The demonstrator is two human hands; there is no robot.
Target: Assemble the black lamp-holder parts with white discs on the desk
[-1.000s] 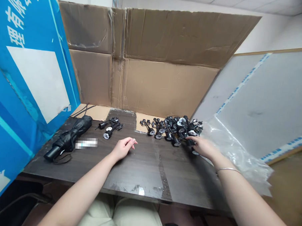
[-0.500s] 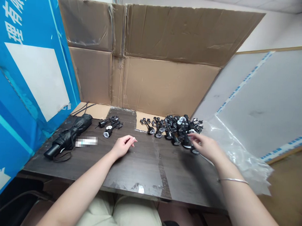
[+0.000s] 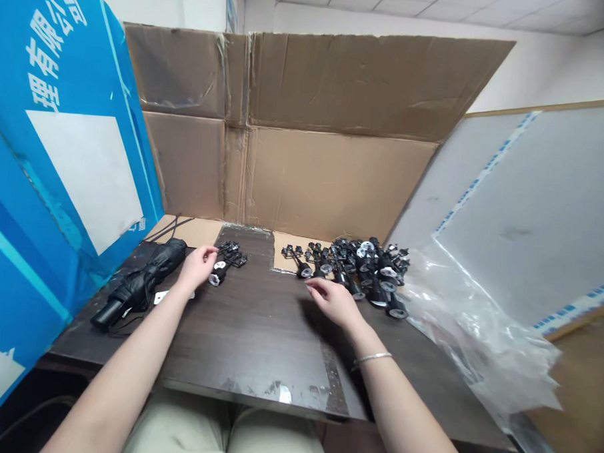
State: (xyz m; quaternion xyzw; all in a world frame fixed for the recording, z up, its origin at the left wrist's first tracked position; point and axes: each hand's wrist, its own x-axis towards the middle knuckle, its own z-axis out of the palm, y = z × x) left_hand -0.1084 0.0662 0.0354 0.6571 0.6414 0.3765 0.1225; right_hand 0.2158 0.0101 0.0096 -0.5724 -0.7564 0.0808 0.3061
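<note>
My left hand (image 3: 199, 269) is at the small group of black parts (image 3: 220, 272), its thumb and fingers closed around the near end of one part there. These parts have a round, pale-faced end and thin branching pieces. The held part is mostly hidden behind the hand. My right hand (image 3: 335, 303) hovers just in front of the larger pile of similar black parts (image 3: 397, 307), thumb and fingers slightly apart, with nothing visible between them. A folded black umbrella (image 3: 147, 280) lies left of my left hand.
A dark tabletop (image 3: 257, 345) spans the front. Brown cardboard (image 3: 334, 181) stands along the back, and a blue panel (image 3: 79, 63) rises at the left. Clear plastic sheeting (image 3: 482, 341) hangs over the right side. A white label (image 3: 161, 298) lies partly under my left forearm.
My left hand has moved left and away from me to the small group. My right hand has moved left from the large pile's right side. The view has tilted up slightly.
</note>
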